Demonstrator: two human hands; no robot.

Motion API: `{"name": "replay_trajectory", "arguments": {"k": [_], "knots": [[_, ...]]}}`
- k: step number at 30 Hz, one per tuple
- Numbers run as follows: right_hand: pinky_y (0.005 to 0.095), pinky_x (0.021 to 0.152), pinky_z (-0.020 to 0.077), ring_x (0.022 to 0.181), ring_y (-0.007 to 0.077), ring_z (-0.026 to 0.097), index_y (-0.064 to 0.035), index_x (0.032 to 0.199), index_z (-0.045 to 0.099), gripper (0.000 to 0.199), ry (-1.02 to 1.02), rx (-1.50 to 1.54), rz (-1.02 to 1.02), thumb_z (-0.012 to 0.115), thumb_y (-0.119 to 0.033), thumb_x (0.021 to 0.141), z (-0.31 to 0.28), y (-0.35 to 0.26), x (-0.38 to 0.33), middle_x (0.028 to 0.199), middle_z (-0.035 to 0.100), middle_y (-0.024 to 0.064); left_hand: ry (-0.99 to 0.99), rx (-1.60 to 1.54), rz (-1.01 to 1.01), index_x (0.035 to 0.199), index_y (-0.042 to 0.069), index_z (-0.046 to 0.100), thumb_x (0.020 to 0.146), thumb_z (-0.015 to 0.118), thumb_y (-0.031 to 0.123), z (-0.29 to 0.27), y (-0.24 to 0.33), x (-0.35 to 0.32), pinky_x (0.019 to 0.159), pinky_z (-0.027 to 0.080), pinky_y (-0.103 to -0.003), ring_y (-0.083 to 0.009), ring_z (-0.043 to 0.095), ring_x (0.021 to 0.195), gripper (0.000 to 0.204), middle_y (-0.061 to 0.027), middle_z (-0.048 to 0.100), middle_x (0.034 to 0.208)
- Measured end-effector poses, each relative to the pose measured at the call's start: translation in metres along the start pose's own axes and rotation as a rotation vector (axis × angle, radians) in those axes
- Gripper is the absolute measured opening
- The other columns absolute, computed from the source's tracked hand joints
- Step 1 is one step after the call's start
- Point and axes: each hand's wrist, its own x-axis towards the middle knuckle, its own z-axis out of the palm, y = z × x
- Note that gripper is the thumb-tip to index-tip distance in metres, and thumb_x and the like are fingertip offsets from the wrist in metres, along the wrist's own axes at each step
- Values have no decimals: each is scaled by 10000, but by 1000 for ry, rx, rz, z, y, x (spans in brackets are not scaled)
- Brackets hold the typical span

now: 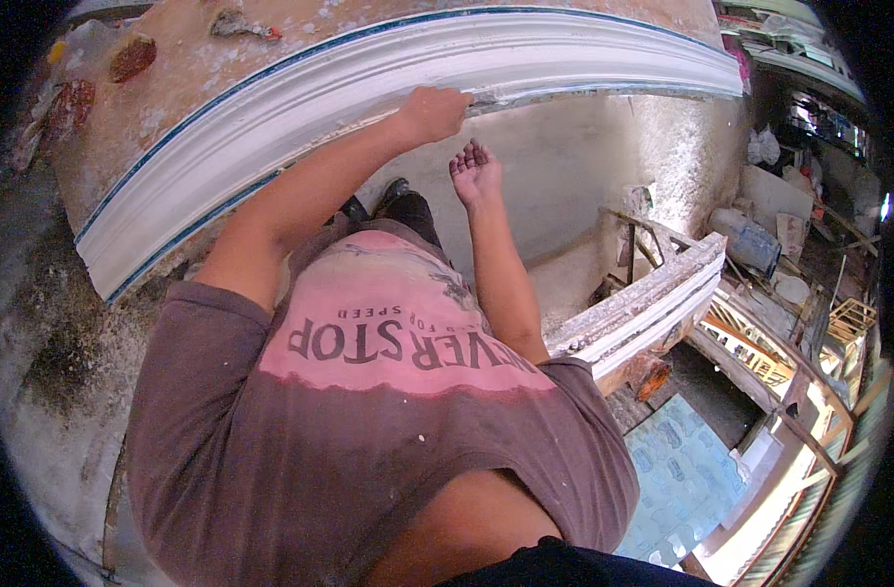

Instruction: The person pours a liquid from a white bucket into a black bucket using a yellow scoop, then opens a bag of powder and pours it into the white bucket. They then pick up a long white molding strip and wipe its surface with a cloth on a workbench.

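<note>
Nearest the camera is the person's faded brown and pink T-shirt (pixel 388 391), with both bare forearms reaching forward and away from it. The right hand (pixel 475 172) hangs free in the air, palm up, fingers loosely curled, grasping nothing; it sits just below and slightly right of the left hand. The left hand (pixel 432 112) is farther out, closed down on the lower edge of the long white plaster cornice moulding (pixel 388 73); whether it pinches a small tool there cannot be told. The moulding lies across the view, its long axis running from lower left to upper right, so it stands directly ahead of both hands, with the left already touching it. To the right, a second moulding length (pixel 652 303) rests on a rough wooden frame (pixel 662 235), well apart from either hand. Beyond lies a splattered worktable (pixel 173 88).
</note>
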Motion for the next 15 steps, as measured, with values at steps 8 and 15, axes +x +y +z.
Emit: {"name": "replay_trajectory", "arguments": {"k": [8, 15], "knots": [[386, 818, 500, 920, 230, 566, -38, 1058, 578, 313, -150, 96, -9, 487, -303, 917, 7, -44, 25, 997, 580, 84, -42, -198, -389, 1275, 28, 514, 964, 423, 342, -30, -83, -181, 988, 403, -431, -382, 524, 1152, 451, -226, 557, 1235], [409, 866, 498, 975, 271, 568, 3, 1058, 561, 334, -193, 151, 69, 414, -271, 936, -25, -123, 69, 1065, 568, 135, 86, -165, -162, 1164, -5, 564, 944, 441, 285, 30, 10, -14, 892, 443, -483, -411, 582, 1003, 384, -284, 587, 1097]]}}
